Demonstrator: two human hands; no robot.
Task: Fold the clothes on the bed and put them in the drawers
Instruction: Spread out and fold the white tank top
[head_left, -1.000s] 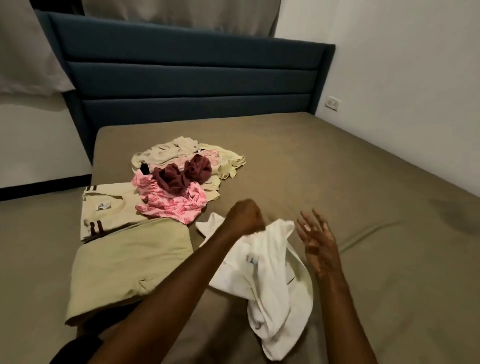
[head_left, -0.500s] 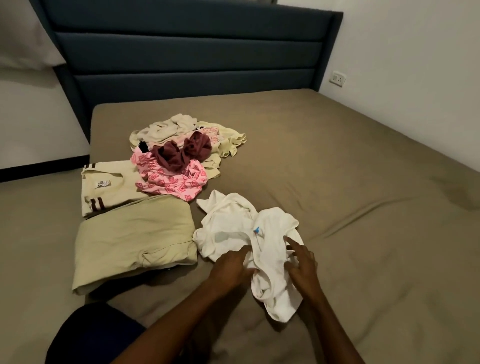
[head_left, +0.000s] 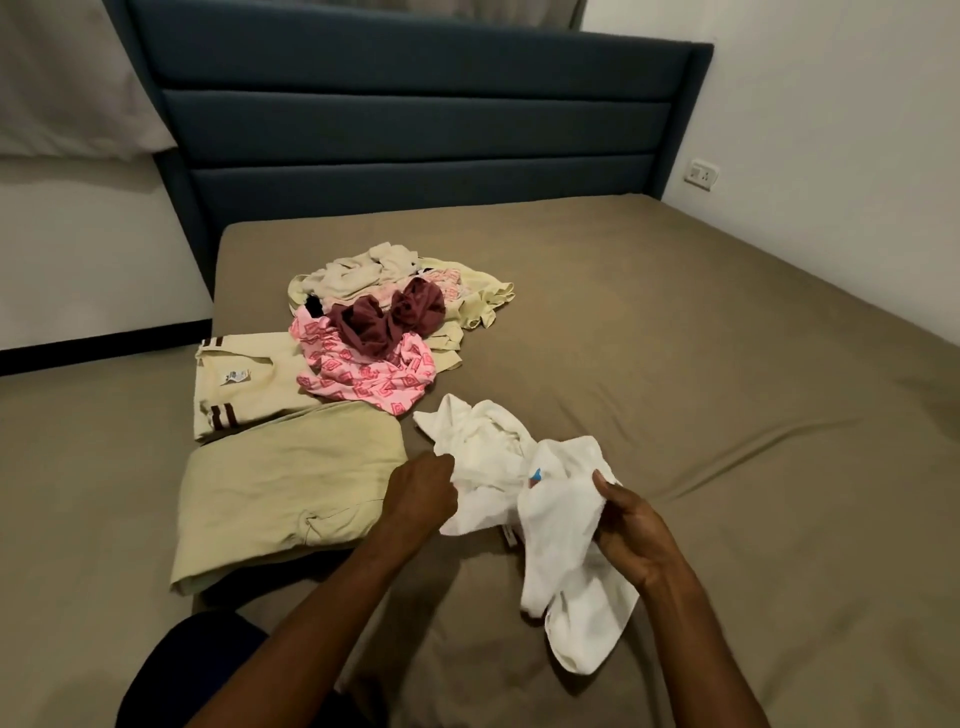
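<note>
In the head view, the white garment (head_left: 524, 483) is lying crumpled on the bed (head_left: 675, 364) directly in front of the person, between both hands. The left hand (head_left: 421, 491) is gripping its near-left edge with curled fingers; the right hand (head_left: 631, 525) is pinching the right-hand part, from which a loose length is trailing toward the person. Its long axis is running from far-left to near-right, so spreading it likely means pulling the hands apart along that line. Neither hand is nearer; both are touching it. A folded beige piece (head_left: 285, 499) is lying just left, the unfolded pile (head_left: 384, 322) beyond. A blue headboard (head_left: 415, 124) and white wall (head_left: 831, 130) are bounding the brown-sheeted bed.
</note>
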